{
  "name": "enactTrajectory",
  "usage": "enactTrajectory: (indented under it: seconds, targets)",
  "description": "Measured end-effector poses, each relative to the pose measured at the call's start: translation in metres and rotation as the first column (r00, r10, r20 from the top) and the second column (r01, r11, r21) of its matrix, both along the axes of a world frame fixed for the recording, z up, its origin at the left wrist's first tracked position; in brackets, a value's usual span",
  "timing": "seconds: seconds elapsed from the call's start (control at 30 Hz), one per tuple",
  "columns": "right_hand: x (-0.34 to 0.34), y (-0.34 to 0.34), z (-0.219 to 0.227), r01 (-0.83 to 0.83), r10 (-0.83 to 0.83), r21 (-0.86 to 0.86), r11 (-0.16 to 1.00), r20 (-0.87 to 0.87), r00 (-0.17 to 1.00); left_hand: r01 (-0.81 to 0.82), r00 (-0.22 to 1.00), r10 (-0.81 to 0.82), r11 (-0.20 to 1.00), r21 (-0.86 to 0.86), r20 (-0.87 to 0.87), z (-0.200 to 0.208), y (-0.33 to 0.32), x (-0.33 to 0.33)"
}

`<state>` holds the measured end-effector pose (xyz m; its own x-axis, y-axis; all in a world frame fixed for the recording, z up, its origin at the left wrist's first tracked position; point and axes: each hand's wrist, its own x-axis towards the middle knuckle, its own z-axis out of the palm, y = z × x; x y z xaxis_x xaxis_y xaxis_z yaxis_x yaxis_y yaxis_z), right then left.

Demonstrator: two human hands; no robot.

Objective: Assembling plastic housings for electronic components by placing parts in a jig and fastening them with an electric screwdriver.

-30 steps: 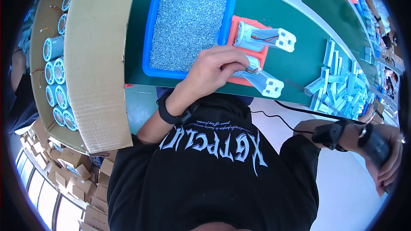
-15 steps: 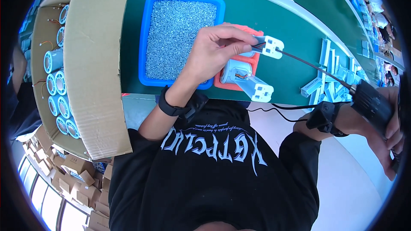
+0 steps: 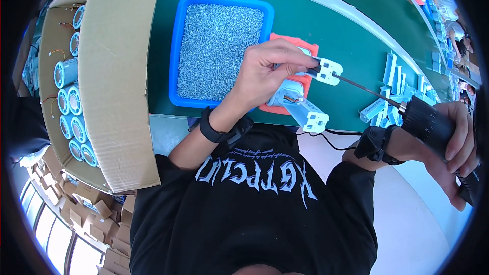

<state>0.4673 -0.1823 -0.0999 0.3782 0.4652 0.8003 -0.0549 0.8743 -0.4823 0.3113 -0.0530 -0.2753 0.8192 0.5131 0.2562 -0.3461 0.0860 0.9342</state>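
My left hand [image 3: 270, 74] pinches a light blue plastic part with a white end piece [image 3: 330, 70], thumb and fingers closed near its end. A dark sliver shows beside the fingertips; I cannot make out what it is. Wrapped in my right hand [image 3: 461, 137] is a black electric screwdriver [image 3: 427, 125], held sideways at the right. Its long thin bit reaches left to the white end piece, and the tip is hidden there. Just nearer sits a second light blue part with a white end [image 3: 313, 118], jutting from an orange-red holder [image 3: 310, 53].
A blue tray [image 3: 174, 66] full of small metal screws stands left of the holder. Further left is a cardboard box [image 3: 119, 81] with several light blue cylinders [image 3: 66, 74]. Loose light blue pieces [image 3: 389, 94] lie piled at the right on the green table [image 3: 351, 30]. A black cable [image 3: 331, 145] hangs at the table's near edge.
The screwdriver has moved left toward the white end piece, and less of its bit shows. My left hand keeps its pinch. The whole view has shifted slightly.
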Motion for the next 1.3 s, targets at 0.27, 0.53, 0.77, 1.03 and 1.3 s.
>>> enactTrajectory:
  seconds: [0.27,0.53,0.77,1.03,1.3]
  targets:
    - [-0.004,0.005,0.000,-0.004,0.005,-0.015,1.000,0.024,1.000,0.011,0.997,-0.025,0.979,-0.202,-0.070,0.004,-0.005,0.000]
    - [0.021,-0.008,0.013,-0.129,0.182,-0.234,0.964,0.224,0.957,-0.255,0.965,0.247,0.824,0.505,0.084,0.020,0.020,-0.022]
    - [0.019,0.003,0.001,-0.198,0.376,-0.418,0.887,0.403,0.834,0.317,0.706,0.275,0.701,0.638,-0.653,0.009,0.036,-0.055]
    - [0.006,0.015,0.002,-0.136,0.367,-0.512,0.848,0.384,0.847,0.301,0.702,0.242,0.752,0.587,-0.670,-0.001,0.038,-0.054]
    - [0.011,0.017,0.003,-0.169,0.404,-0.517,0.839,0.385,0.830,0.198,0.783,0.202,0.816,0.544,-0.588,-0.001,0.041,-0.050]
